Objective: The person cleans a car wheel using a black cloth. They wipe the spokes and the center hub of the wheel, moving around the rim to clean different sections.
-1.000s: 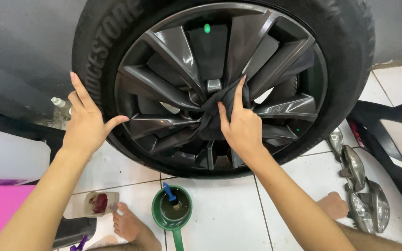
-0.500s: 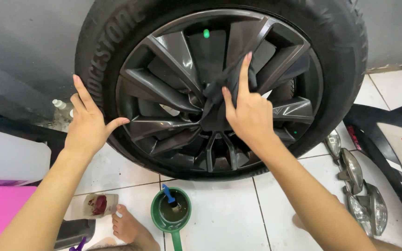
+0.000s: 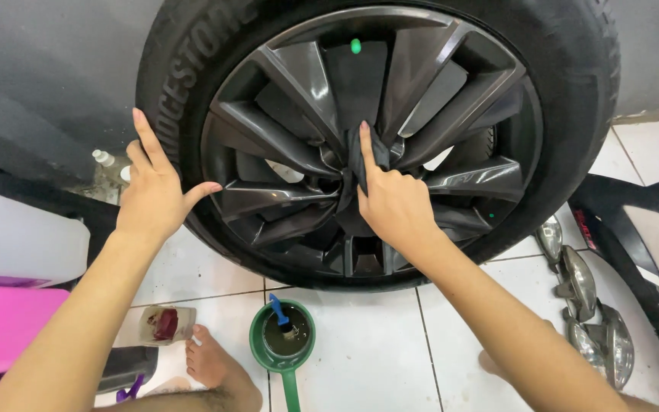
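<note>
At frame centre, the right hand point(image 3: 394, 206) pinched a dark cloth point(image 3: 354, 164) against the spokes point(image 3: 284, 152); the left hand point(image 3: 152, 191) lay spread on the tyre point(image 3: 184, 84). The cloth could snag between spokes.

My left hand point(image 3: 154, 194): bare, no glove, no ring, no watch I can see. My right hand point(image 3: 394, 206): same, bare, nails short and unpainted. Both forearms uncovered to bottom edge of view, no sleeve, no wristband. My left foot point(image 3: 209, 357) bare on white tile floor point(image 3: 360, 358), no shoe or sock. Shin above it bare, some hair. Clothing out of view.
</note>
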